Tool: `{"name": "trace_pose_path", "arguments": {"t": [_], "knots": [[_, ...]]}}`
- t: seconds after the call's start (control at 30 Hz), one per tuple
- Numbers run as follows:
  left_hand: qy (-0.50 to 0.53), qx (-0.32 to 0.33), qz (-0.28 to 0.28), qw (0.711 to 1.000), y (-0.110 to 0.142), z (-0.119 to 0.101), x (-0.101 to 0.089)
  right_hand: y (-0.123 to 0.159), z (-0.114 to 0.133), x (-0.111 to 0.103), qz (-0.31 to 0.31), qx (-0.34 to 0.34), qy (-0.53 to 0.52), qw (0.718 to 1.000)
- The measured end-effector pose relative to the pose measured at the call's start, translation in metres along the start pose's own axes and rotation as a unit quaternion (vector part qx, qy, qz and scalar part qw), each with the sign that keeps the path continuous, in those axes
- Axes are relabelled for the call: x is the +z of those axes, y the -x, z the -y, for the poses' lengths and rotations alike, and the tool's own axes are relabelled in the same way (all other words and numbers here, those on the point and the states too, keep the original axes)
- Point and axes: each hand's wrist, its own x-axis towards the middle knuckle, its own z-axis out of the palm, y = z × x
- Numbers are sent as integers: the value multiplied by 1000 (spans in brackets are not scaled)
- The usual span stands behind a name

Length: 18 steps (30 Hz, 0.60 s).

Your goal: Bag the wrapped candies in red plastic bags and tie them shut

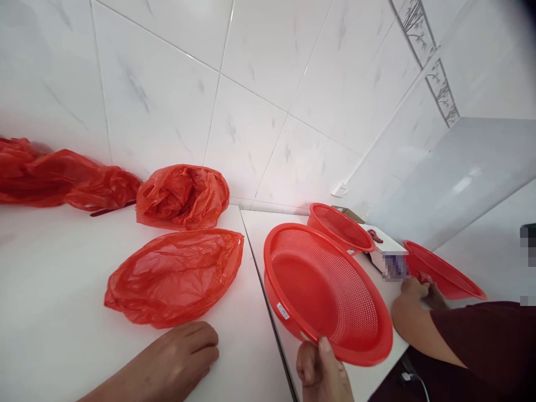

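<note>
The white counter (50, 279) is covered with red items, and a red colander (301, 290) is held tilted up, its rim gripped by the right hand (322, 371). A red plastic bag (173, 277) is laid just beside the left hand (180, 357), which is resting empty on the counter, fingers loosely curled. Two more colanders (341, 226) and a co-worker's hand (414, 290) are seen to the right.

Red perforated colander (318, 290), red plastic bag (173, 277), grey-veined white tiles (247, 134)
</note>
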Motion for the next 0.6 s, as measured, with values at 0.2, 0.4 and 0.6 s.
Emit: {"name": "trace_pose_path", "arguments": {"t": [0.2,0.4,0.6], "knots": [[54,-40,74,995,2,4,3,-3,8,42,52,19,-9,998],[66,-57,116,989,2,5,1,-33,23,52,89,46,-19,995],[78,-77,143,984,2,6,2,-58,32,56,119,81,5,990]]}}
